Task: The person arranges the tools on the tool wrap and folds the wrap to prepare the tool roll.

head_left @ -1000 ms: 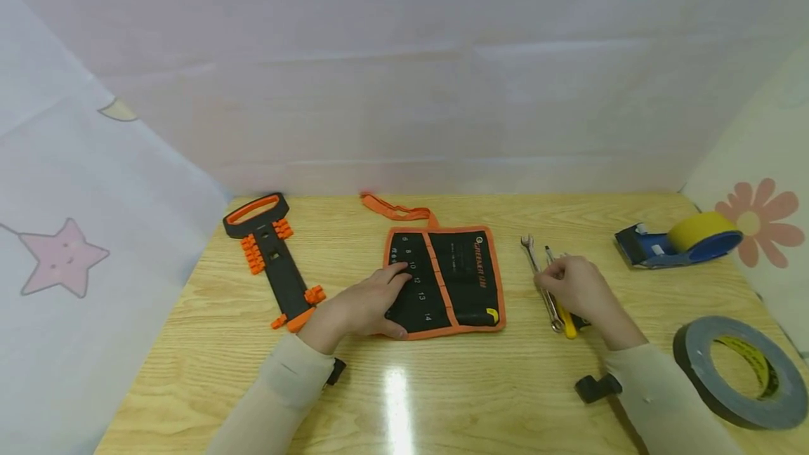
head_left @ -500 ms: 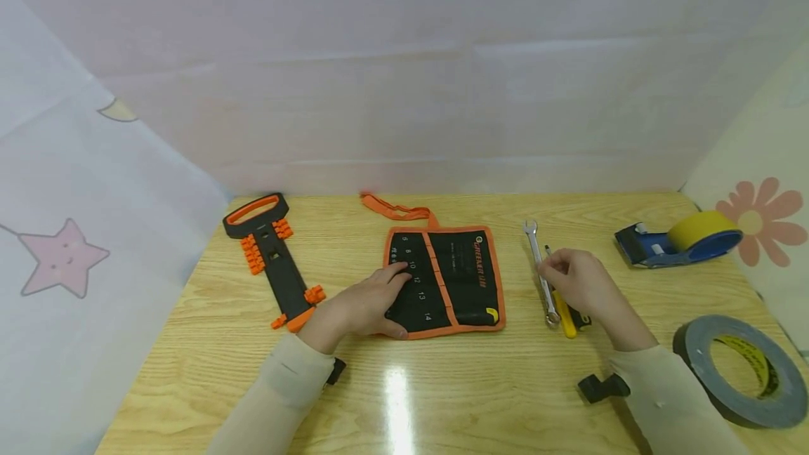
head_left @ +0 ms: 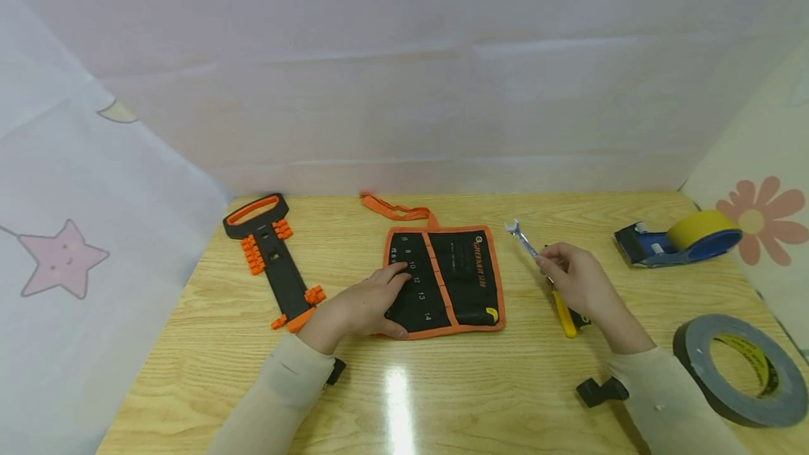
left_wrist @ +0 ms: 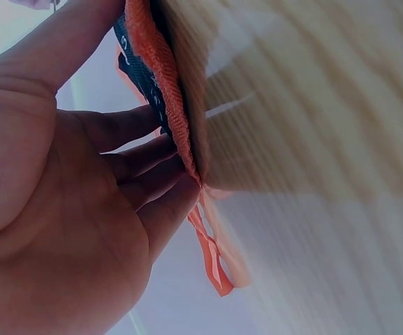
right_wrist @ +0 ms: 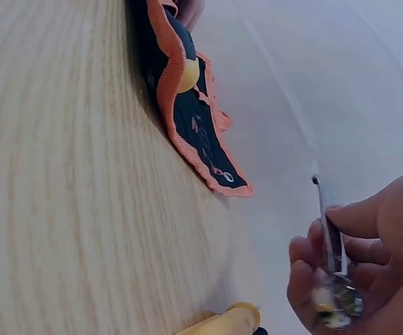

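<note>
One slim, shiny metal wrench (head_left: 524, 239)

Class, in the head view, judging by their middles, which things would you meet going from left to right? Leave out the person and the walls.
Black-and-orange rack, black tool pouch, wrench, yellow-handled tool, blue tape dispenser, gray tape roll.

Inspector: Obstructions, head view?
Clerk: The left hand (head_left: 369, 304) covers part of the pouch (head_left: 465, 286); the right hand (head_left: 580, 283) covers the lower part of the wrench (head_left: 524, 241).
Inspector: Legibility?
Clerk: Fine print (head_left: 459, 258) too small to read. Right wrist view: wrench's near end blurred.
Inspector: Cut-offs?
Clerk: Both sleeves (head_left: 265, 399), by the head view's lower edge; yellow handle (right_wrist: 222, 323), by the right wrist view's.
</note>
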`<action>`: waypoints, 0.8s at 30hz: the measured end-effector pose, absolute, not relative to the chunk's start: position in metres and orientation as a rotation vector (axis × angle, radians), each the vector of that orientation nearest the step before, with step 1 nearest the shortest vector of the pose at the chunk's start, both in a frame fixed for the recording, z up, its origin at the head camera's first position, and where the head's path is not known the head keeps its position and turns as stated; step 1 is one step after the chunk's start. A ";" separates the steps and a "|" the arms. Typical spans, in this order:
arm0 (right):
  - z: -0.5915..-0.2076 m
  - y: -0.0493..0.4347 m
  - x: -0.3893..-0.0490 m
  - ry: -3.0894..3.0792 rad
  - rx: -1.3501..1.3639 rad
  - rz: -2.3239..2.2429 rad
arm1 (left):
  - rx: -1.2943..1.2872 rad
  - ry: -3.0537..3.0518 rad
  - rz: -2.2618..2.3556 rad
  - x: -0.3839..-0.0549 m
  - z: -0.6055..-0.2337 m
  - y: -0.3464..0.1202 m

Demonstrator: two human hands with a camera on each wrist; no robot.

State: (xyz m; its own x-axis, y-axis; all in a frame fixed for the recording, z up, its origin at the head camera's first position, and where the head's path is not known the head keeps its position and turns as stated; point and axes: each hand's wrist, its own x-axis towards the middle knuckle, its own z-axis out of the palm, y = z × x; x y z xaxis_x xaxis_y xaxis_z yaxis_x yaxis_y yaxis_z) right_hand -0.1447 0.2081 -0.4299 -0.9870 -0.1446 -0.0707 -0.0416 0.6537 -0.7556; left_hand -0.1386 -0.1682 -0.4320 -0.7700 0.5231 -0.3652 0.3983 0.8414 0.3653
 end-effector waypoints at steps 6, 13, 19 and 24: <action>-0.430 0.206 -0.144 2.786 -0.171 -1.242 | 0.684 2.559 0.369 -0.138 -0.432 -0.169; -0.429 0.205 -0.144 2.814 -0.165 -1.210 | 0.685 2.555 0.373 -0.138 -0.432 -0.169; -0.429 0.203 -0.144 2.847 -0.187 -1.146 | 0.693 2.555 0.370 -0.138 -0.431 -0.169; -0.430 0.201 -0.143 2.896 -0.253 -1.098 | 0.687 2.555 0.364 -0.138 -0.431 -0.168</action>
State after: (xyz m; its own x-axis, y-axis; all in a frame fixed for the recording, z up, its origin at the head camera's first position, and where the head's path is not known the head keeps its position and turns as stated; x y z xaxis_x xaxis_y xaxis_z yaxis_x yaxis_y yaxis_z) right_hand -0.1428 0.2015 -0.4300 -0.9862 -0.1637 0.0260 -0.1398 0.7374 -0.6609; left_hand -0.1384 -0.1684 -0.4309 -0.7661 0.5272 -0.3676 0.4035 0.8398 0.3633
